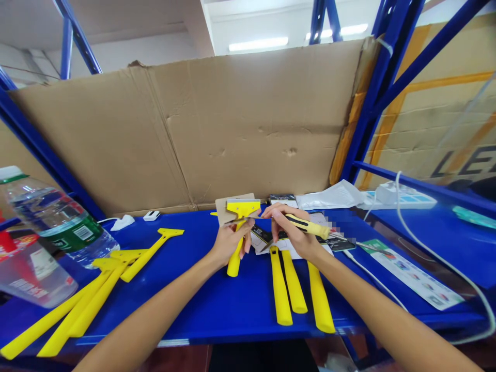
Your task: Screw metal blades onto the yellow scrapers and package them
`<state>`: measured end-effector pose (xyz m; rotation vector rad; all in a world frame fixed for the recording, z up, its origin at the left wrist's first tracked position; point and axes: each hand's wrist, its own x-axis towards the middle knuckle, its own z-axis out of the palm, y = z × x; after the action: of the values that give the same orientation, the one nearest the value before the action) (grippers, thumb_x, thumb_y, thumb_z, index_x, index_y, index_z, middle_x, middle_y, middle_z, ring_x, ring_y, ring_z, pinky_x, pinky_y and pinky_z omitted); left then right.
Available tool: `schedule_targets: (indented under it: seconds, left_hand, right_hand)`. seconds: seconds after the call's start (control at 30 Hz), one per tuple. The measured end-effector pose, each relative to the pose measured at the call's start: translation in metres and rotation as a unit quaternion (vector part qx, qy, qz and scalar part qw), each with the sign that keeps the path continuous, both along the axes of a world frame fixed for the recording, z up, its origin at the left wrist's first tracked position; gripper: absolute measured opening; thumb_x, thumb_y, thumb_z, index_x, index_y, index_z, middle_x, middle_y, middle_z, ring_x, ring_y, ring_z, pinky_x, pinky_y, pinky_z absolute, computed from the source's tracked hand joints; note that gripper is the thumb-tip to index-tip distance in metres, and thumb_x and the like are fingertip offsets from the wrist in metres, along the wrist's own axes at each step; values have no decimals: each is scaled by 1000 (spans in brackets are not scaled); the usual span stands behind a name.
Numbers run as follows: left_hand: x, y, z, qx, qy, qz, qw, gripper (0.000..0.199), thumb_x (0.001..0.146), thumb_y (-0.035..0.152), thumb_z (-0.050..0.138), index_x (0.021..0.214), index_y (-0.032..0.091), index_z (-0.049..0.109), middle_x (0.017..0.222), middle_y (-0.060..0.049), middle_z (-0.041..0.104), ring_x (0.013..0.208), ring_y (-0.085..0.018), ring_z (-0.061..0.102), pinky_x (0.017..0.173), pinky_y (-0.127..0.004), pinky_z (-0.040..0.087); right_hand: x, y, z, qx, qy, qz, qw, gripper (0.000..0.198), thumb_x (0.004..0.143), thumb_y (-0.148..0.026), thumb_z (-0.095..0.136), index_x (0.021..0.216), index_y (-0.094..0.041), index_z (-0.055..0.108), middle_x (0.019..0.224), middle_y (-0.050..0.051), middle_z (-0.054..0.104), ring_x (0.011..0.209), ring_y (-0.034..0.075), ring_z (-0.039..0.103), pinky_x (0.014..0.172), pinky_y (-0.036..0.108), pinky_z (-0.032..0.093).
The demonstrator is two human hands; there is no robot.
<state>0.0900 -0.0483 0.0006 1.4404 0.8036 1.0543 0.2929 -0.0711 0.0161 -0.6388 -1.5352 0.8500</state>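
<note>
While a flat blue worktop (174,315) spreads beneath both hands | clear plastic bottle with green label (77,227) left of the left hand (229,240) | left hand grips yellow T-shaped scraper (243,208) | three yellow tubular handles (281,292) nearer the person than right hand (293,235) | right hand curls round yellow-and-black-handled screwdriver (304,226)

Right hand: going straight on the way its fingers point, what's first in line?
The right hand would likely meet the yellow scraper in the left hand first; exact depth between them is unclear.
</note>
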Motion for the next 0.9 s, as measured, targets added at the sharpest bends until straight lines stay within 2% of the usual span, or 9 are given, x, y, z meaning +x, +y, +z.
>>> schedule_targets:
  seconds: [0.17, 0.3, 0.37, 0.43, 0.53, 0.63, 0.73, 0.83, 0.9]
  left_hand:
    - [-2, 1, 2, -10, -13, -21, 1000, 60, 72, 71, 86, 83, 14, 70, 40, 2, 55, 27, -9, 37, 31, -22, 27]
    - [0, -2, 2, -1, 9, -20, 1000, 62, 75, 76, 81, 66, 18, 61, 40, -1, 56, 26, -8, 36, 32, -22, 26]
    - [2, -4, 3, -3, 11, -19, 1000, 64, 79, 79, 77, 68, 16, 65, 39, -2, 55, 27, -9, 37, 32, -23, 27]
    - [1, -4, 7, -16, -2, -14, 1000, 66, 84, 79, 71, 80, 13, 73, 39, -1, 55, 28, -10, 38, 33, -23, 27]
    - [-5, 3, 18, -32, -49, 19, 998, 66, 91, 74, 67, 100, 10, 78, 41, 0, 55, 31, -10, 39, 35, -23, 27]
    - [-23, 22, 31, -45, -82, 44, 995, 56, 92, 66, 70, 92, 10, 77, 44, 0, 55, 35, -9, 39, 36, -22, 28]
    - [-45, 43, 37, -115, -40, 43, 992, 46, 91, 56, 73, 77, 13, 69, 50, -3, 58, 41, -8, 44, 37, -20, 31]
    - [-63, 50, 29, -125, 51, 19, 991, 40, 89, 49, 79, 74, 14, 66, 58, -5, 62, 48, -11, 54, 40, -20, 36]
    - [-68, 46, 19, -128, 74, 15, 989, 38, 83, 44, 87, 74, 13, 66, 59, -4, 63, 51, -11, 56, 45, -21, 41]
  right_hand:
    - [-1, -2, -1, -1, -3, 25, 1000, 28, 103, -49, 68, 92, -26, 79, 68, 0, 68, 52, 18, 65, 57, 34, 51]
    - [-3, -3, 1, -20, -1, 4, 1000, 31, 102, -54, 69, 92, -26, 78, 64, -1, 67, 50, 18, 63, 55, 34, 50]
    - [-4, -2, 2, -35, 5, -12, 999, 33, 100, -57, 70, 91, -26, 77, 63, -1, 67, 48, 17, 61, 54, 33, 49]
    - [-6, 0, 2, -49, 23, -30, 998, 35, 98, -59, 72, 90, -26, 76, 65, -1, 67, 50, 17, 61, 52, 32, 50]
    - [-6, 8, -1, -64, 48, -73, 994, 43, 94, -64, 74, 77, -24, 72, 72, 2, 68, 57, 16, 61, 51, 31, 52]
    - [-5, 17, -6, -107, 39, -111, 987, 58, 89, -74, 73, 63, -22, 64, 69, 3, 65, 58, 16, 58, 53, 30, 51]
    - [-4, 23, -9, -166, 13, -111, 980, 70, 85, -84, 69, 53, -23, 54, 61, 5, 63, 57, 16, 59, 56, 31, 52]
    - [-4, 24, -12, -197, -30, -100, 975, 75, 85, -88, 63, 49, -23, 51, 54, 6, 62, 57, 18, 61, 60, 32, 52]
    - [-3, 25, -13, -198, -64, -100, 973, 77, 87, -89, 59, 48, -23, 53, 55, 7, 64, 60, 20, 64, 65, 33, 53]
